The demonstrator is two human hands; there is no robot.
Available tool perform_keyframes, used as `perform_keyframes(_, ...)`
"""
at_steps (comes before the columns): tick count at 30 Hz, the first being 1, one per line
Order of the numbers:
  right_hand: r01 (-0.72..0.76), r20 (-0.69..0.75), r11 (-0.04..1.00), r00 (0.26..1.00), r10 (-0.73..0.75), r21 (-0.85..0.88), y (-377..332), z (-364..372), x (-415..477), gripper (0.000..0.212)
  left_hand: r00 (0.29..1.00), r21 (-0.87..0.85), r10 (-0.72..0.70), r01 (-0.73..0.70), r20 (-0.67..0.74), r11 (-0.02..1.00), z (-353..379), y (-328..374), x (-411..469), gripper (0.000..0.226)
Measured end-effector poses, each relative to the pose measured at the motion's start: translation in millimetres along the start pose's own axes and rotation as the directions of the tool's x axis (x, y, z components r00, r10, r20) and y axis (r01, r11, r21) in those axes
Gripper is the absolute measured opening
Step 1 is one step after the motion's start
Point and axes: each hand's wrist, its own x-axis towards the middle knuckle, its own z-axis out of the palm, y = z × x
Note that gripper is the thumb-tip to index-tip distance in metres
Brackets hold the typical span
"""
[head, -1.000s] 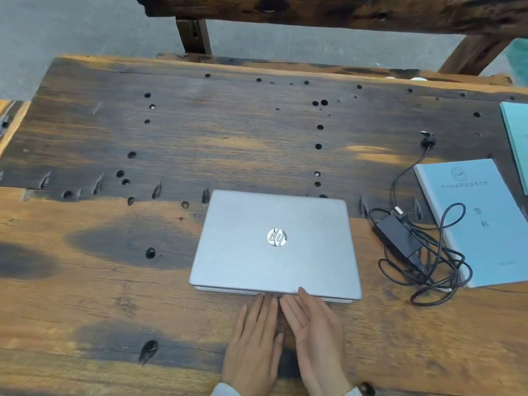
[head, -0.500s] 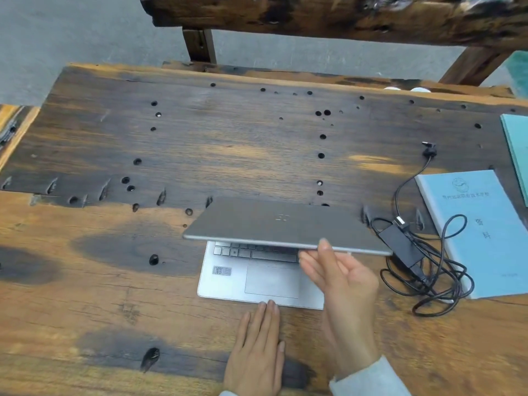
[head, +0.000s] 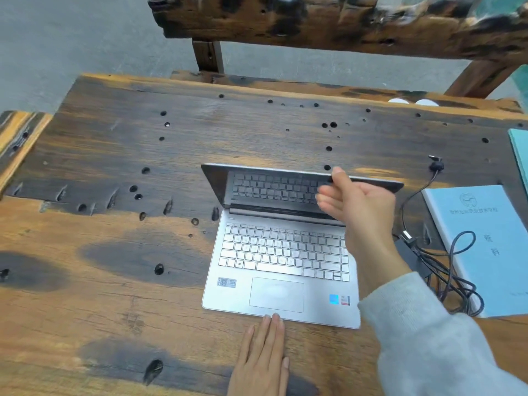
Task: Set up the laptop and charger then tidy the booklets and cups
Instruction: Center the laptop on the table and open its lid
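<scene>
A silver laptop (head: 285, 252) stands open in the middle of the wooden table (head: 114, 267), its dark screen mirroring the keyboard. My right hand (head: 360, 201) pinches the lid's top edge, thumb on top and fingers on the screen side. My left hand (head: 263, 358) lies flat on the table, fingertips touching the laptop's front edge. A black charger brick (head: 408, 252) with a tangled cable (head: 457, 281) lies right of the laptop, partly on a light blue booklet (head: 485, 224). A teal booklet (head: 520, 155) shows at the right edge. Two white cup rims (head: 413, 102) peek over the table's far edge.
The cable's plug end (head: 435, 164) lies on the table behind the booklet. A heavy wooden bench back (head: 314, 21) stands beyond the table. The tabletop has several holes and notches. Grey floor lies to the far left.
My right hand has lifted the lid from shut flat to about upright, exposing keyboard and screen. My left hand stayed at the laptop's front edge.
</scene>
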Motion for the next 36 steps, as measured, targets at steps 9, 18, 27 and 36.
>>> perform_keyframes(9, -0.047, 0.018, 0.996, 0.999, 0.049, -0.075, -27, 20, 47, 0.031, 1.0, 0.033, 0.003, -0.002, -0.028, 0.999, 0, -1, 3, 0.053)
perform_keyframes(18, -0.101, -0.011, 0.987, 0.995, 0.101, -0.128, -30, 32, 90, 0.04, 0.999, 0.022, 0.021, -0.02, -0.05, 1.0, 9, -4, 0, 0.055)
perform_keyframes(27, -0.105, -0.027, 0.979, 0.994, 0.102, -0.174, -28, 36, 101, 0.04, 1.0, -0.035, -0.007, 0.008, 0.026, 0.999, 10, -4, -2, 0.056)
perform_keyframes(36, -0.072, -0.025, 0.968, 0.997, 0.068, -0.241, -26, 32, 94, 0.039, 0.992, -0.099, -0.006, 0.019, 0.126, 0.995, 1, -2, -3, 0.059)
